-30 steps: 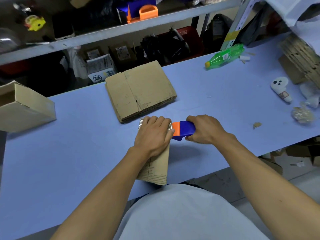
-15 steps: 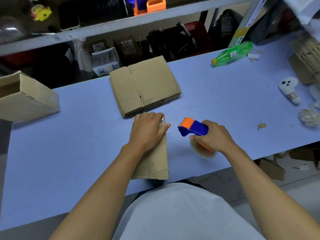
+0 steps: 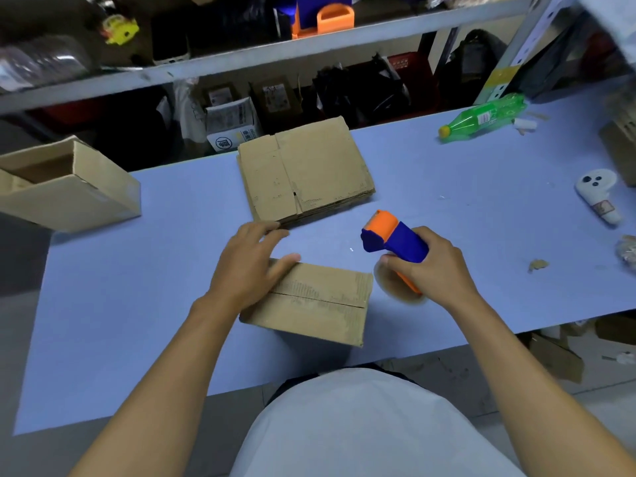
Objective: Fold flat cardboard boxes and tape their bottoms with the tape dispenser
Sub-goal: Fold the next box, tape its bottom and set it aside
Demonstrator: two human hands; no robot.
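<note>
Folded box: one; nearest the table's front edge, directly before the person; long axis runs left to right, slightly skewed, right end nearer; centre flap seam faces up and runs along that axis; faint printing on top, not legible.
Left hand: fingers extended and relaxed, palm resting on the left end of the folded box; grips nothing.
Right hand: fingers curled around the handle of the tape dispenser.
Tape dispenser: one; blue body, orange head, brown tape roll beneath the hand; just right of the folded box, apart from it; head points away from the person and to the left.
Table: one; blue surface.
Flat box stack: one stack; number of sheets cannot be told; beyond the folded box, near the left fingertips; long axis left to right.
Open box: one; far left, on its side, opening toward the upper left.
White controller: one; far right.
Green bottle: one; lying down at far right, yellow cap pointing left; label not legible.
Shelf: behind the table, holding a second orange and blue dispenser; cartons below carry printing, not legible.
</note>
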